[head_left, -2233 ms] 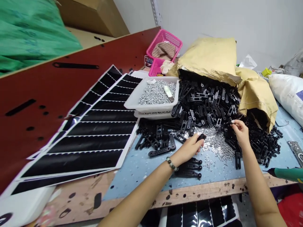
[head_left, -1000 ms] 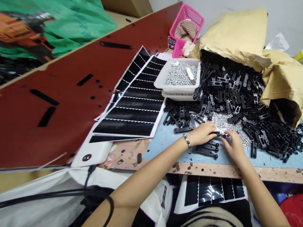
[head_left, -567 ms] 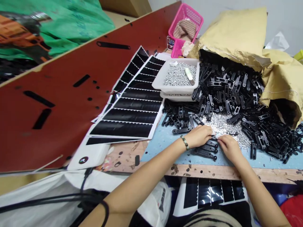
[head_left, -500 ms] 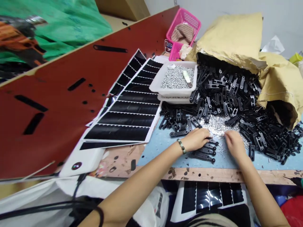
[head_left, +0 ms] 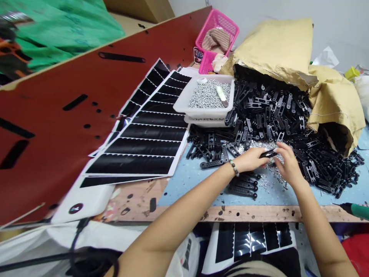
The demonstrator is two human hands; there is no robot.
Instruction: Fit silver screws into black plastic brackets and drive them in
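Note:
My left hand (head_left: 251, 160), with a beaded bracelet at the wrist, grips a small black plastic link (head_left: 268, 154) above the blue mat. At the link's other end, the fingers of my right hand (head_left: 288, 164) close around its tip. Whether a small piece of hardware is also in those fingers is too small to tell. Below my left hand, several black links with ball ends (head_left: 243, 188) lie side by side in a row. Loose silver nuts (head_left: 266, 182) are scattered under and between my hands.
A large pile of black links (head_left: 265, 111) spills from brown paper sacks (head_left: 276, 50) behind my hands. White tubs of silver screws (head_left: 210, 96) stand left of it. Sheets of black stickers (head_left: 138, 142) lie farther left by a red board (head_left: 66, 127). A green-handled tool (head_left: 357, 209) juts in at right.
My left hand has moved right, away from the row of links, and now shows a black link. My right hand has come up to meet it at the link's end.

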